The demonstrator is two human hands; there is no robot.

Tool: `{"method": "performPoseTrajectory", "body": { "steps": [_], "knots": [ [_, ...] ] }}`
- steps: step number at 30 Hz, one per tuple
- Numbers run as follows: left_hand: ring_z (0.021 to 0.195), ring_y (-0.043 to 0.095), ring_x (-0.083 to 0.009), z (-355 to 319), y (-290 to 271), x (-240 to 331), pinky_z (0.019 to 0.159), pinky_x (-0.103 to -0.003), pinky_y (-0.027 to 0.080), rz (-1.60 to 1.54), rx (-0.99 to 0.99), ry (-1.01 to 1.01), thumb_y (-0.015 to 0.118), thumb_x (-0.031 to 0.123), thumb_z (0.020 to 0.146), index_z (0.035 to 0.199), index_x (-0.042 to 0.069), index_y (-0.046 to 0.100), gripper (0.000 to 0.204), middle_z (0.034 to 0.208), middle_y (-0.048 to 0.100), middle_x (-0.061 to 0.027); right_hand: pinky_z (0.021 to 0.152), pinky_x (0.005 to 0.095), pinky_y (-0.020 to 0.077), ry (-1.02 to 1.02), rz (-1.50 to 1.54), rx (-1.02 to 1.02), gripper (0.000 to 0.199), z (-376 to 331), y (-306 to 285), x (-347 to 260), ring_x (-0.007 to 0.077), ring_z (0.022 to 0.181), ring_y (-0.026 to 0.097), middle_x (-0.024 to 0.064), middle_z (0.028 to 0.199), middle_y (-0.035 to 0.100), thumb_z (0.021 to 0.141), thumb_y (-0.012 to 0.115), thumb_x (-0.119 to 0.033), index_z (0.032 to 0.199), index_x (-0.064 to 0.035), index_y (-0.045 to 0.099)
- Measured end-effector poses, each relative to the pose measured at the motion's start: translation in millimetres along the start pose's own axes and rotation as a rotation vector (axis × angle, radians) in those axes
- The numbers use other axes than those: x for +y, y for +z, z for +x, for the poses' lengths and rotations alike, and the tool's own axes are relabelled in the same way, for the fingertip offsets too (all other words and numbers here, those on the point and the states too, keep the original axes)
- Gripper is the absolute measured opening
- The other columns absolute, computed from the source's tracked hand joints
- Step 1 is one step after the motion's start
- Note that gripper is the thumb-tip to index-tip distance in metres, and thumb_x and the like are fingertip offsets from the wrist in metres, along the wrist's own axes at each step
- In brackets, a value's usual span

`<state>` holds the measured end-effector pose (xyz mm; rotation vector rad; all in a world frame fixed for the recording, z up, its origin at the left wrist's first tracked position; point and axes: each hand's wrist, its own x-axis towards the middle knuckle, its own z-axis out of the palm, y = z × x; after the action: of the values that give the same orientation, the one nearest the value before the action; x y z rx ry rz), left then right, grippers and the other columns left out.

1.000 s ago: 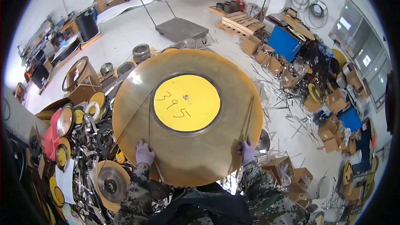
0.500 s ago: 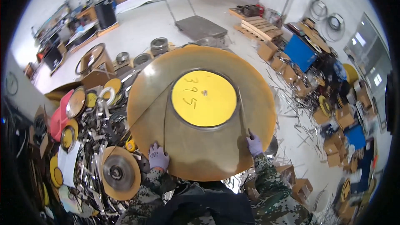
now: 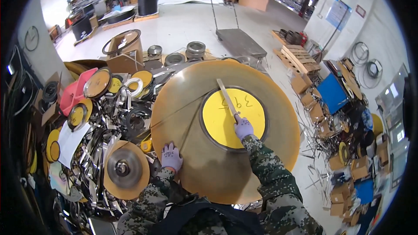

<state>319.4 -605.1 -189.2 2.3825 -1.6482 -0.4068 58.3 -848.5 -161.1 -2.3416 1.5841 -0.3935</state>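
A large amber-brown disc (image 3: 226, 174) lies in front of me, with a yellow round hub (image 3: 217, 126) that bears handwritten marks. My right hand (image 3: 244, 129) is closed round one end of a long, flat, greyish bar (image 3: 224, 90). The bar crosses the hub, and its far end points away and left over the brown surface. My left hand (image 3: 172, 157) rests on the disc's near left edge, fingers stretched out and holding nothing. A yellow tape measure (image 3: 146, 146) is close to that edge. Left of it is a smaller tan disc (image 3: 109, 187) with a grey centre.
Metal strips (image 3: 89, 161) and small yellow discs cover the left side, beside a pink tub (image 3: 74, 93). Beyond the disc are metal rings (image 3: 196, 48) and a flat trolley (image 3: 241, 41). Boxes, a blue crate (image 3: 333, 91) and scattered strips stand on the right, near pallets (image 3: 298, 58).
The disc has turned about a quarter turn clockwise. My right hand has moved from the right edge to the hub, swinging the bar across it. The left hand stays at the near left edge.
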Motion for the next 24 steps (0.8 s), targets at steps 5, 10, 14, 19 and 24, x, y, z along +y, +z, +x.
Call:
{"method": "performPoseTrajectory", "body": {
  "steps": [5,10,14,19,24],
  "knots": [
    [0.125,0.039,-0.0387,-7.3,2.3,-5.7,0.106,-0.049,0.031,0.021,0.06,-0.042,0.062,0.027,0.079,0.107,0.002,0.061,0.038,0.135,0.043,-0.016,0.082,0.045,0.049,-0.128,-0.154,-0.113,0.045,-0.6,10.0,-17.2,0.037,0.093,0.062,0.0239,0.097,0.062,0.085,0.054,-0.022,0.129,-0.0134,0.054],
    [0.125,0.039,-0.0377,-8.5,13.7,-0.4,0.106,-0.049,0.03,0.02,0.092,-0.061,0.063,0.027,0.079,0.107,0.004,0.061,0.036,0.134,0.044,-0.0156,0.083,0.0455,0.0487,-0.112,-0.125,-0.168,0.048,-9.1,-5.7,-14.6,0.0385,0.093,0.061,0.025,0.099,0.061,0.085,0.054,-0.023,0.132,-0.0146,0.052],
    [0.124,0.039,-0.038,-9.0,10.3,5.3,0.106,-0.049,0.03,-0.015,0.139,-0.089,0.065,0.026,0.078,0.106,0.004,0.06,0.036,0.131,0.046,-0.016,0.084,0.0458,0.0486,-0.1,-0.144,-0.212,0.048,-10.1,-13.5,-21.4,0.0385,0.094,0.061,0.0258,0.1,0.061,0.084,0.055,-0.023,0.132,-0.015,0.052],
    [0.123,0.04,-0.039,-20.0,-4.0,14.6,0.106,-0.051,0.03,0.002,0.149,-0.167,0.067,0.026,0.076,0.112,0.003,0.056,0.044,0.127,0.047,-0.0165,0.083,0.0462,0.0485,-0.133,-0.169,-0.211,0.048,-16.4,-10.5,-26.3,0.0388,0.094,0.061,0.0251,0.098,0.062,0.084,0.053,-0.022,0.131,-0.0143,0.053],
    [0.127,0.035,-0.0412,-59.0,11.7,64.0,0.104,-0.051,0.031,0.129,0.038,0.145,0.062,0.035,0.078,0.129,0.0,0.045,0.064,0.131,0.043,-0.0192,0.083,0.0461,0.0485,-0.153,-0.181,-0.204,0.048,-11.1,-8.7,-8.2,0.0384,0.092,0.061,0.0251,0.097,0.062,0.084,0.052,-0.021,0.132,-0.0133,0.053]
  ]
}}
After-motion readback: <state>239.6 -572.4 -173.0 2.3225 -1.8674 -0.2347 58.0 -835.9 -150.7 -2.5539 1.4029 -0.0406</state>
